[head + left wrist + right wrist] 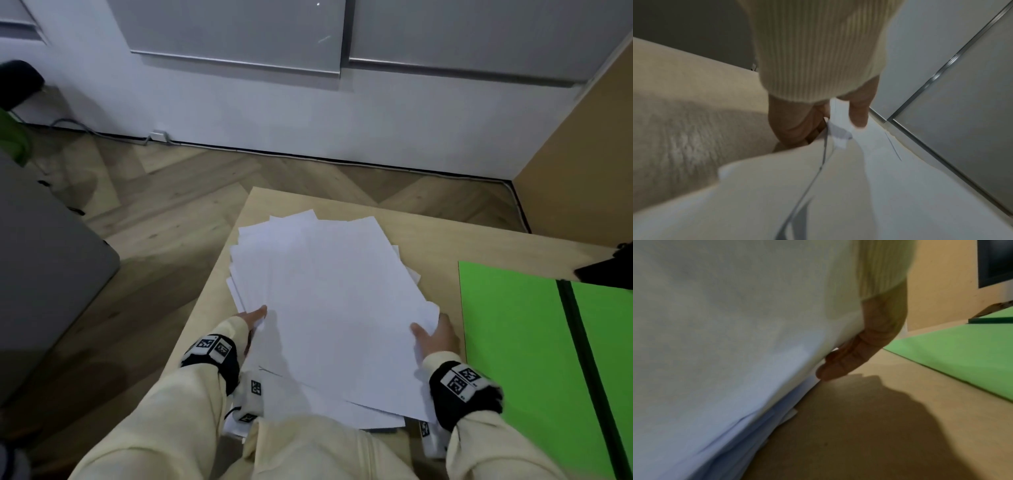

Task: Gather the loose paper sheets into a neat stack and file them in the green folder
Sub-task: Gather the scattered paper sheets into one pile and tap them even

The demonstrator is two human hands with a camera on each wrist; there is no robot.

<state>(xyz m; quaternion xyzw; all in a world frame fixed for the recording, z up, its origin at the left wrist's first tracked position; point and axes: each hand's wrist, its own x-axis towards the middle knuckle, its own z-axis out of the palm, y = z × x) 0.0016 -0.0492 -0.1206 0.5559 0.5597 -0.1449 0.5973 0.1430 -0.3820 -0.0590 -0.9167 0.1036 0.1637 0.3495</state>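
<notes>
Sheets [325, 308] fanned, unsquared, on table [428, 226], centre-left. Left hand [251, 317] grasps left edge, right hand [436, 337] grasps right edge: thumbs on top, fingers [840, 365] curled under, likely to lift and square pile. Folder [513, 342] open flat just right, ready for filing. Right wrist view shows underside grip and staggered edges; head view hides those.

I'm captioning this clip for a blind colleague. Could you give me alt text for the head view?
Two hands, the left hand and right hand, grip the sides of an untidy pile of white paper sheets on a light wooden table. An open green folder lies to the right.
</notes>
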